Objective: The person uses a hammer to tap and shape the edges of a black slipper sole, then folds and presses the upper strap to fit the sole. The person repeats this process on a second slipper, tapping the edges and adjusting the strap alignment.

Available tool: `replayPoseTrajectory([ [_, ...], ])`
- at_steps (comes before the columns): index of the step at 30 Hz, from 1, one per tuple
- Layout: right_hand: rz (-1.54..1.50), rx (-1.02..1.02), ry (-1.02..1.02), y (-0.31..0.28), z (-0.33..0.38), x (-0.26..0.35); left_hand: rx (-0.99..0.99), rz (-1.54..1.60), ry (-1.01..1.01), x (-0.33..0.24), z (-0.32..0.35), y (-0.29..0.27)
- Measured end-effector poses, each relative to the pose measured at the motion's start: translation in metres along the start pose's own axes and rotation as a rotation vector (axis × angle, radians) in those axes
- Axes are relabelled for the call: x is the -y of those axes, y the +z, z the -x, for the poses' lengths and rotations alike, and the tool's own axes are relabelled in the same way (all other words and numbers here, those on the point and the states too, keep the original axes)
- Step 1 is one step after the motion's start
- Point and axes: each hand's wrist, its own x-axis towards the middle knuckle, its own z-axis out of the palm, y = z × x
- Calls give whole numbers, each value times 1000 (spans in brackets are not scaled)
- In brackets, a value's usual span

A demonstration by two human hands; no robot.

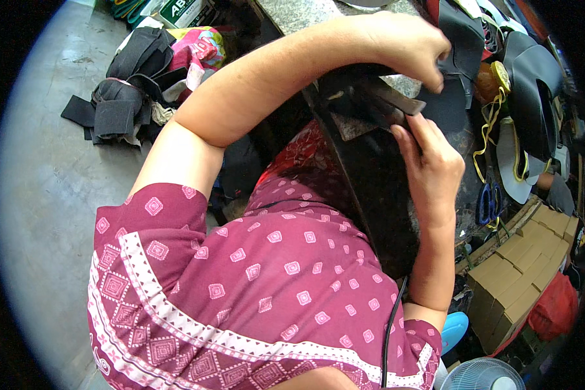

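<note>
A flat, matte black leather piece was held at the edge of the speckled grey stone bench, pinched by the closed left hand and pressed by the right hand, fingers extended. Yellow elastic cords lay beside it.

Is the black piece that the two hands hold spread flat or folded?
Cannot tell for certain. The left hand pinches the black piece at its top and the right hand presses its lower edge; it looks mostly spread, but the hands hide part.

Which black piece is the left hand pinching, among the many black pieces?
The flat black piece on the bench by the left hand; the others lie untouched.
</note>
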Motion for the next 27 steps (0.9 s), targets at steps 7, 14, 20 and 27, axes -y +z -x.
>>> replayPoseTrajectory([
  [7, 173, -113, 189, -39, 23, -47, -411, 840, 497, 5, 5, 15],
  [14, -220, -395, 273, -29, 4, -35, -590, 866, 306, 28, 22, 54],
  [20, 39, -89, 179, -13, -10, -37, -841, 617, 138, 24, 40, 72],
  [27, -205, -196, 218, -9, -4, -21, -882, 809, 299, 23, 58, 84],
])
